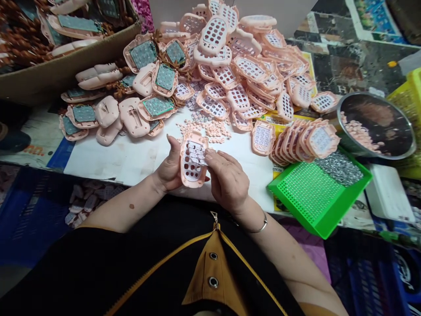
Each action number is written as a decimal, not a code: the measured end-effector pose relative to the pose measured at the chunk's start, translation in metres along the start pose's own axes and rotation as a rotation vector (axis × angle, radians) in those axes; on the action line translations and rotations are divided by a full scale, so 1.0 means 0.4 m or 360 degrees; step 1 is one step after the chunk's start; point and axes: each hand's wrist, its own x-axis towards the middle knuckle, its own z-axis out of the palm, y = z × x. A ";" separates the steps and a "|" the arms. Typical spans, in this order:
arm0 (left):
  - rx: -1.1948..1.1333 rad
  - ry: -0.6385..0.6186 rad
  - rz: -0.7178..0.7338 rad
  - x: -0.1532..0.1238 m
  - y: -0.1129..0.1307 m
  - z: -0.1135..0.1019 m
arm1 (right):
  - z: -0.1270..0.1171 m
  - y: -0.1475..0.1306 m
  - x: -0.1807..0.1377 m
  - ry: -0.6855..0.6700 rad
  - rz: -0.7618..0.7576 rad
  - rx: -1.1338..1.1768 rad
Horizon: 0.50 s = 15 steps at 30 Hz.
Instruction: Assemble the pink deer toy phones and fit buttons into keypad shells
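Note:
My left hand [170,169] grips a pink plastic toy phone shell [193,179] from its left side, thumb up along the edge. The shell's open inner face points up and shows rows of button holes. In my right hand [229,177], the fingertips pinch a white button pad [196,153] over the shell's upper half; some of its edge is hidden by the fingers. Small pink button pieces [217,131] lie scattered on the white sheet just beyond the shell.
Pink shells [226,74] are heaped at the back; assembled halves with green circuit boards [158,106] lie left, beside a cardboard box [72,57]. To the right are a row of shells [289,142], a green tray [305,188] holding screws, and a metal bowl [391,112] with pink pieces.

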 end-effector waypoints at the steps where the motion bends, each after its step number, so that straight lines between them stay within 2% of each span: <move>1: 0.0007 0.0014 0.0016 0.000 -0.001 0.001 | 0.002 0.002 0.001 -0.0037 -0.0011 0.0020; 5: 0.0015 0.0031 0.0028 -0.001 -0.006 -0.005 | 0.000 0.013 0.005 -0.0254 -0.0045 0.0095; 12: -0.0211 -0.0198 -0.0270 -0.008 -0.011 -0.027 | -0.026 0.000 0.020 -0.0688 -0.0191 -0.0027; 15: -0.0263 -0.0179 -0.0288 -0.006 -0.015 -0.032 | -0.027 -0.009 0.020 -0.0746 -0.0200 -0.0044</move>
